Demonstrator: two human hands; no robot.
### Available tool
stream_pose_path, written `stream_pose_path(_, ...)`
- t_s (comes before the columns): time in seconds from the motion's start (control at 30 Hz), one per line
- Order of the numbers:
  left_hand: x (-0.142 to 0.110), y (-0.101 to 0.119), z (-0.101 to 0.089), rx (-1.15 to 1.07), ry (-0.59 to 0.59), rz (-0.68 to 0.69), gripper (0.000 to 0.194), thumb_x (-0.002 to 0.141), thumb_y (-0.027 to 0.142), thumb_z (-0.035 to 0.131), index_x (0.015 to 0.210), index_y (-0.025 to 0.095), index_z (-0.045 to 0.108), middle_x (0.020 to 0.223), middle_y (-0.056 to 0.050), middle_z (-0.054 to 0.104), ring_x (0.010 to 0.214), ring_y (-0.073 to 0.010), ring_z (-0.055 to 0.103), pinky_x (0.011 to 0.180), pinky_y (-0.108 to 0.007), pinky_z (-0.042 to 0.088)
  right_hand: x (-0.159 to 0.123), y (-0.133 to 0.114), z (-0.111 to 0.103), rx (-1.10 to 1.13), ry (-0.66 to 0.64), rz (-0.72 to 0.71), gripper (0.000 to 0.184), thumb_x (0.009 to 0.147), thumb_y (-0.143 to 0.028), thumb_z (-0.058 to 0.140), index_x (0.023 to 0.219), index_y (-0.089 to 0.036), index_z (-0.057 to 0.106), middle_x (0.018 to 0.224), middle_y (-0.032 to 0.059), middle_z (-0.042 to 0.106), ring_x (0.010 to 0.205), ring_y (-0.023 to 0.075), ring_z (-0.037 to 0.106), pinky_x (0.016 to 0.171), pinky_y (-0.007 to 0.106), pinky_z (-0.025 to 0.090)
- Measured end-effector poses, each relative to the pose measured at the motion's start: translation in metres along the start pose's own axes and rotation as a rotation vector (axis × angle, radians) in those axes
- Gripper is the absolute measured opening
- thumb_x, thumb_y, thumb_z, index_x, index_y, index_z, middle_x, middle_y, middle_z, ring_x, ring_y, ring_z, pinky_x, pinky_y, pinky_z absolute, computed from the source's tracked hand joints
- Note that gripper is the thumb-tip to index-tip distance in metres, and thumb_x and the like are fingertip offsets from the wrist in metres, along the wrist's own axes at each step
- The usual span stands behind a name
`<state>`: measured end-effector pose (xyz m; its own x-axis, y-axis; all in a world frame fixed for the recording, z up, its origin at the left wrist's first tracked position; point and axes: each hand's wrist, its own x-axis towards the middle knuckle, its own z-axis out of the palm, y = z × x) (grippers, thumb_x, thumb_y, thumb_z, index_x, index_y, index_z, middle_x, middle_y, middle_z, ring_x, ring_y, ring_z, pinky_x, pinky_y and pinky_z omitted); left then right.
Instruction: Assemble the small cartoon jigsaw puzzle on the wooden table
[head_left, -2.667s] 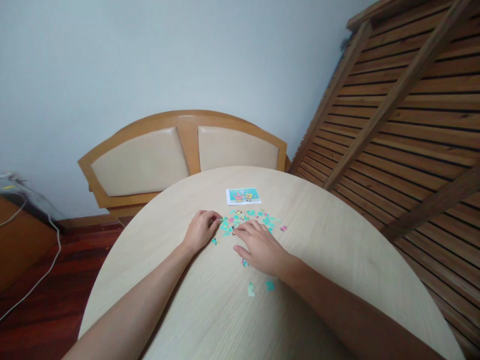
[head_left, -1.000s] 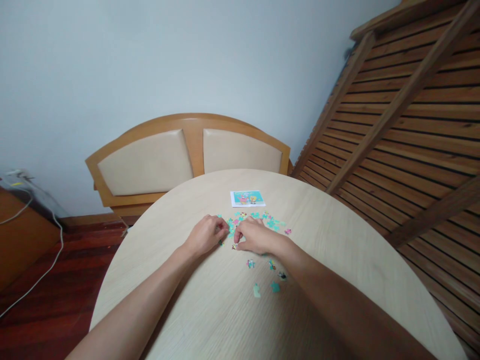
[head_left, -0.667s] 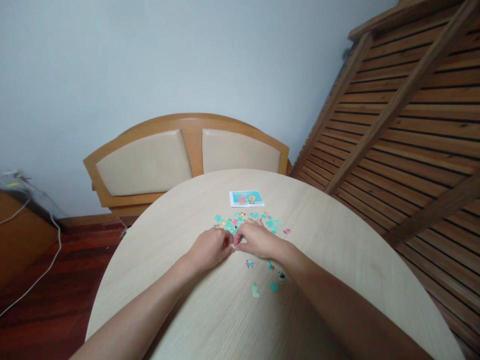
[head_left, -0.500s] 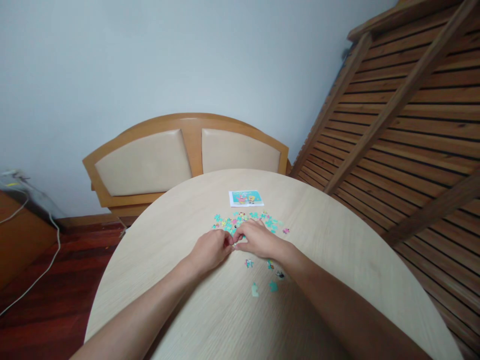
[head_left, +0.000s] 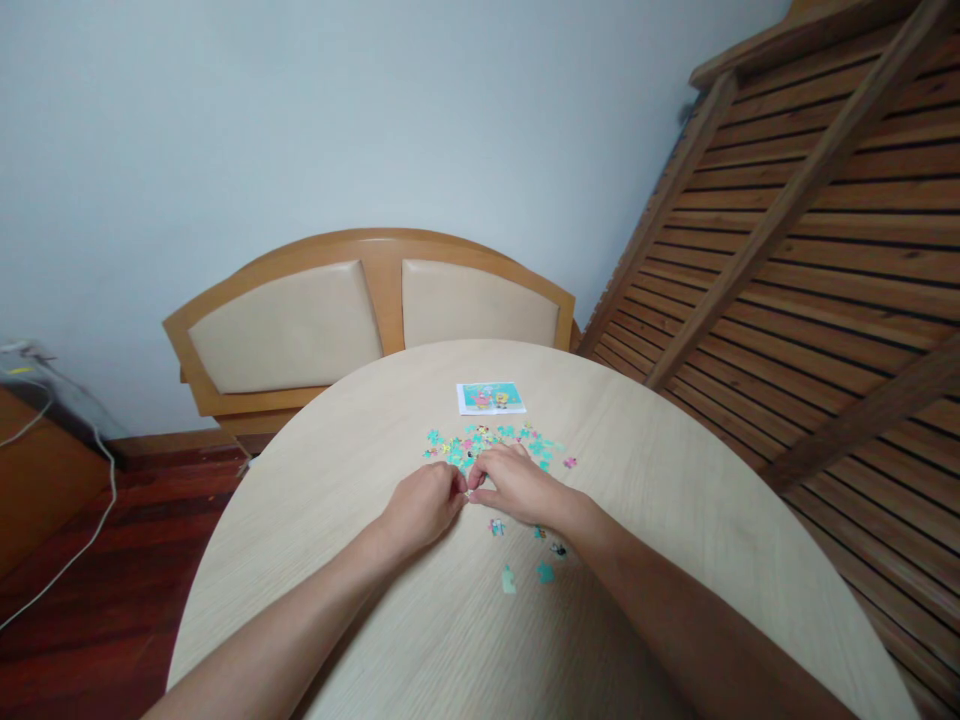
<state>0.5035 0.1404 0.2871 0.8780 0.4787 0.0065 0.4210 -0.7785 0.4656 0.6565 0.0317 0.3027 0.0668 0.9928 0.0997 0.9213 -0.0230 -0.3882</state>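
My left hand (head_left: 426,505) and my right hand (head_left: 517,486) meet low over the table, just in front of a heap of jigsaw puzzle pieces (head_left: 455,451). Both are closed in a pinch, fingertips nearly touching, around a tiny puzzle piece (head_left: 469,494) mostly hidden by the fingers. The right hand also covers part of the heap. Nearer to me lie several separate pieces: a pink and white one (head_left: 496,527), a dark one (head_left: 558,550), a pale green one (head_left: 508,579) and a teal one (head_left: 545,573).
Beyond the heap lies a picture sheet (head_left: 491,398) with cartoon figures on teal. A stray pink piece (head_left: 570,463) rests at the heap's right. Behind the round wooden table (head_left: 300,560) stands a padded headboard (head_left: 386,300); a slatted wooden frame (head_left: 750,260) leans at the right.
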Motion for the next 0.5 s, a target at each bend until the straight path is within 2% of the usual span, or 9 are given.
stream_pose_path(0.17,-0.001,0.003,0.0,-0.051,0.025,0.0,0.011,0.087,0.017,0.059,0.084,0.019,0.069,0.081,-0.004,0.071,0.071,-0.0177,0.062,0.063,-0.025,0.037,-0.008,0.0,0.008,0.028,0.12,0.019,0.002,0.087,-0.023,0.073,0.087,-0.021,0.072,0.097,0.0038,0.074,0.104,0.0241,0.063,0.097,0.041,0.038)
stream_pose_path(0.27,0.0,0.007,0.002,-0.146,0.071,0.023,0.011,0.089,0.023,0.058,0.082,0.019,0.066,0.079,-0.002,0.069,0.069,-0.0161,0.06,0.063,-0.024,0.037,-0.016,0.001,0.008,0.151,0.179,0.046,0.004,0.088,-0.02,0.069,0.088,-0.022,0.072,0.093,0.0028,0.074,0.099,0.0223,0.065,0.095,0.039,0.041)
stream_pose_path(0.4,0.004,0.015,0.012,-0.57,0.16,0.076,0.02,0.087,0.035,0.061,0.082,0.016,0.064,0.072,-0.001,0.063,0.066,-0.0149,0.055,0.061,-0.024,0.038,-0.029,0.008,0.003,0.509,0.29,0.109,0.012,0.087,-0.019,0.065,0.097,-0.021,0.071,0.098,0.0033,0.075,0.091,0.0186,0.068,0.085,0.031,0.051)
stream_pose_path(0.5,0.005,0.023,0.021,-0.831,0.163,0.079,0.031,0.082,0.045,0.069,0.085,0.015,0.064,0.071,-0.001,0.061,0.064,-0.0133,0.053,0.06,-0.023,0.04,-0.041,0.012,0.0,0.68,0.318,0.169,0.015,0.087,-0.024,0.062,0.099,-0.019,0.071,0.094,0.0049,0.075,0.09,0.0197,0.07,0.084,0.032,0.054)
